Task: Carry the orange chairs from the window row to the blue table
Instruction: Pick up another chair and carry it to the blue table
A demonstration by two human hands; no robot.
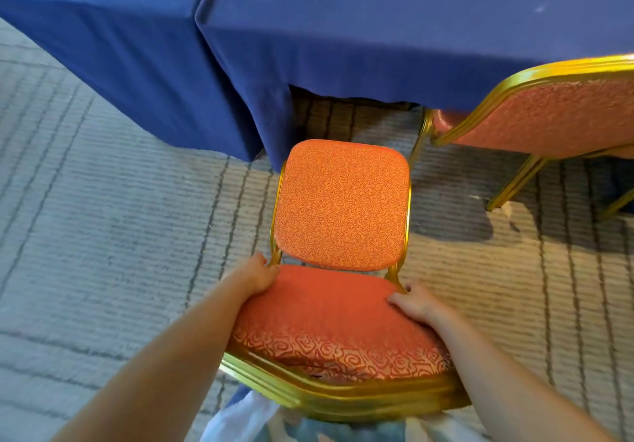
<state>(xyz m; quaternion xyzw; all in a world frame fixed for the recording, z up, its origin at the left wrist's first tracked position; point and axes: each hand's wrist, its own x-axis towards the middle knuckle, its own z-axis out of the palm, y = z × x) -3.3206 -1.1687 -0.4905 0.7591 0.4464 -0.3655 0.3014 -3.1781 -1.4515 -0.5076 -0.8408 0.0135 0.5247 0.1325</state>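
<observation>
An orange chair (343, 201) with a gold metal frame stands on the carpet right in front of me, its seat pointing at the blue table (377, 22). I look down over its padded backrest. My left hand (257, 277) grips the backrest's left edge, close to the gold upright. My right hand (417, 304) holds the right edge, fingers curled over the padding. The seat's front edge lies just short of the hanging blue cloth.
A second orange chair (555, 115) stands at the right, its seat tucked under the table's cloth and its gold legs on the carpet. Another blue-draped table (120, 47) adjoins at the left. Striped grey carpet (103, 218) spreads to the left.
</observation>
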